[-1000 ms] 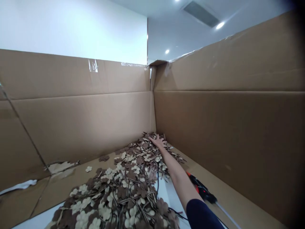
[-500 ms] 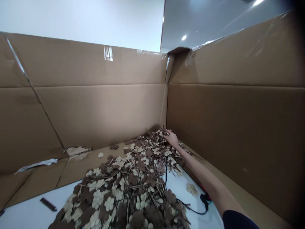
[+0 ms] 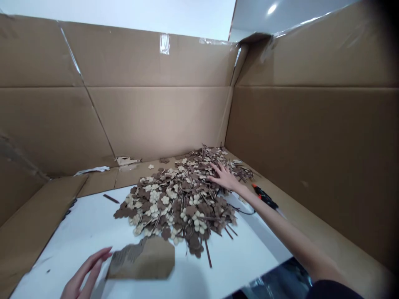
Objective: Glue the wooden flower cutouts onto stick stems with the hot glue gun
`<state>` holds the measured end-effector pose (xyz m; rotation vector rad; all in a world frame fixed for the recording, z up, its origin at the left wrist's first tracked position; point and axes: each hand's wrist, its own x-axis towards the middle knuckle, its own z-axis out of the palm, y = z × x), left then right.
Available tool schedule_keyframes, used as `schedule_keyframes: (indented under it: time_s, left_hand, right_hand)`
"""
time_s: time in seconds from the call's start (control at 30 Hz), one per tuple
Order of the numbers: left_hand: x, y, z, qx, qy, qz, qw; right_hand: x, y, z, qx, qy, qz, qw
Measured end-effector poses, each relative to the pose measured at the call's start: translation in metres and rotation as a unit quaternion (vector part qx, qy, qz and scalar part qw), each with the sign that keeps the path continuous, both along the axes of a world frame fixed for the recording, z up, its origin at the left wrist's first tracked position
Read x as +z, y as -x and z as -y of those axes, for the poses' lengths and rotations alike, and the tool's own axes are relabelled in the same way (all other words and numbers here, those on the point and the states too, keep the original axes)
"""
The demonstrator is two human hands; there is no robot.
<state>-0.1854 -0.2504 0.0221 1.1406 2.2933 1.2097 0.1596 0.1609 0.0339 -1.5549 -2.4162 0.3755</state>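
Observation:
A heap of brown and cream flower-shaped cutouts point(image 3: 165, 200), mixed with thin brown strips, spreads over the white board and back into the box corner. My right hand point(image 3: 226, 178) reaches onto the right side of this heap, palm down with fingers spread and nothing gripped. At the lower left is my left hand point(image 3: 86, 275), its fingers stretched out and partly cut off by the frame edge. Its fingertips are at the left edge of a torn piece of cardboard point(image 3: 149, 259) lying in front of the heap; whether they touch it I cannot tell.
Tall cardboard walls point(image 3: 156, 120) enclose the back and right. A black and orange tool point(image 3: 264, 196) with a dark cord lies right of the heap. One dark strip point(image 3: 111, 199) rests on the white board point(image 3: 77, 224). Dark plastic point(image 3: 271, 280) shows at the lower right.
My right hand has come back from the corner toward the middle of the heap, and its fingers have spread. The view has tipped down and left; my left hand and the cardboard piece now show.

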Motion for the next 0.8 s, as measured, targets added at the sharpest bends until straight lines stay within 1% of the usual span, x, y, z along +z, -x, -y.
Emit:
schedule_keyframes:
  time_s: [0.03,0.07,0.13,0.2,0.27,0.3,0.33,0.4,0.43,0.5,0.57,0.63,0.7,0.77,0.8]
  left_hand:
    - [0.003,-0.004,-0.007,-0.023,0.006,-0.003,1.0]
    - [0.007,-0.008,-0.015,-0.059,0.011,-0.009,0.998]
    - [0.015,-0.015,-0.03,-0.147,0.009,-0.041,0.988]
    - [0.02,-0.022,-0.042,-0.225,0.004,-0.092,0.97]
    - [0.019,-0.028,-0.046,-0.262,0.008,-0.135,0.956]
    - [0.016,-0.031,-0.046,-0.265,0.02,-0.147,0.953]
    - [0.012,-0.033,-0.046,-0.262,0.036,-0.157,0.952]
    - [0.002,-0.037,-0.047,-0.251,0.066,-0.184,0.948]
    - [-0.004,-0.039,-0.048,-0.245,0.074,-0.203,0.945]
    - [-0.013,-0.043,-0.051,-0.236,0.076,-0.243,0.938]
    - [-0.019,-0.045,-0.052,-0.236,0.069,-0.255,0.935]
    - [-0.024,-0.045,-0.05,-0.241,0.059,-0.251,0.936]
    - [-0.027,-0.045,-0.047,-0.239,0.047,-0.258,0.935]
    - [-0.028,-0.045,-0.043,-0.231,0.046,-0.277,0.932]
    - [-0.029,-0.046,-0.042,-0.23,0.052,-0.284,0.93]
  right_hand:
    - [0.005,0.0,0.007,-0.006,0.01,0.003,1.0]
    - [0.01,0.001,0.014,-0.012,0.014,0.0,1.0]
    - [0.021,0.001,0.036,-0.027,-0.005,-0.026,0.999]
    - [0.027,-0.001,0.07,-0.02,-0.053,-0.099,0.994]
    - [0.025,-0.006,0.113,0.014,-0.093,-0.215,0.972]
    - [0.019,-0.009,0.136,0.017,-0.097,-0.281,0.955]
    - [0.011,-0.012,0.158,0.025,-0.079,-0.33,0.94]
    - [-0.011,-0.016,0.195,0.032,-0.019,-0.404,0.914]
    - [-0.023,-0.016,0.209,0.018,0.002,-0.44,0.898]
    - [-0.043,-0.015,0.229,-0.02,0.023,-0.501,0.865]
    - [-0.055,-0.012,0.242,-0.029,0.043,-0.527,0.848]
    - [-0.06,-0.011,0.253,-0.011,0.053,-0.526,0.849]
    - [-0.062,-0.016,0.261,0.001,0.037,-0.509,0.86]
    - [-0.066,-0.031,0.263,-0.015,-0.001,-0.482,0.876]
    - [-0.07,-0.04,0.26,-0.037,-0.021,-0.47,0.882]
